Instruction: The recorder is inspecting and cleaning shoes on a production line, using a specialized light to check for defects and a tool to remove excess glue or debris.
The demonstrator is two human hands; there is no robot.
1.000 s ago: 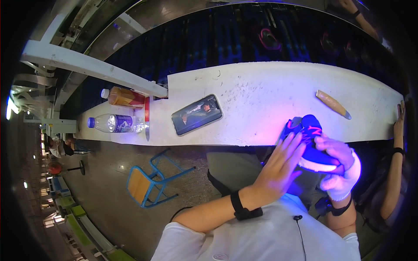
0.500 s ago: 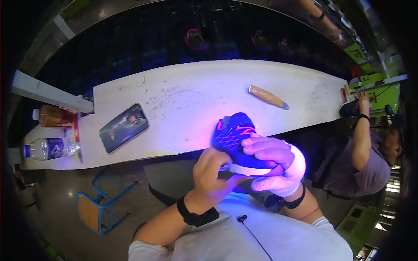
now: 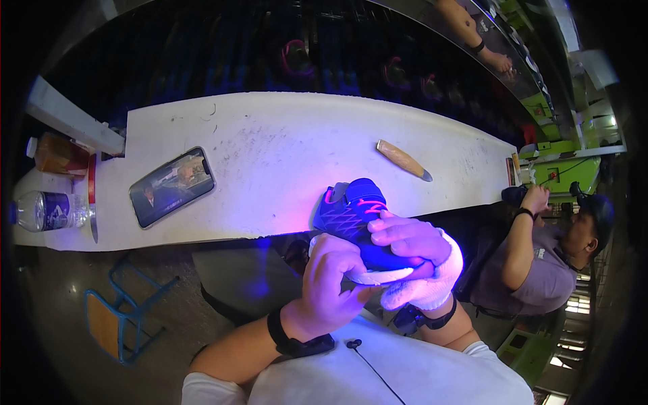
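Observation:
Over the table's near edge I hold a small dark blue shoe (image 3: 344, 214) with pink laces and a pale sole, lit by violet light. My right hand (image 3: 426, 260), in a white glove with bare fingertips, wraps around the toe end, fingers over the upper and thumb below the sole. My bare left hand (image 3: 332, 273) has its fingers curled against the sole's edge, thumb stretched along underneath. Whatever its fingertips may pinch there is hidden. The shoe's heel and collar point away from me, toward the table.
On the white table (image 3: 270, 175) lie a wooden-handled knife (image 3: 403, 159) and a phone (image 3: 173, 187). Two bottles (image 3: 50, 210) and a red-handled blade (image 3: 92, 196) sit at the left end. Beyond runs a dark conveyor (image 3: 223, 64) with shoes. A co-worker (image 3: 526, 263) sits at right; a stool (image 3: 121, 317) stands lower left.
The whole view has shifted, so the table things appear farther left. My left hand's fingers have moved slightly along the sole edge, while my right hand keeps its hold on the toe.

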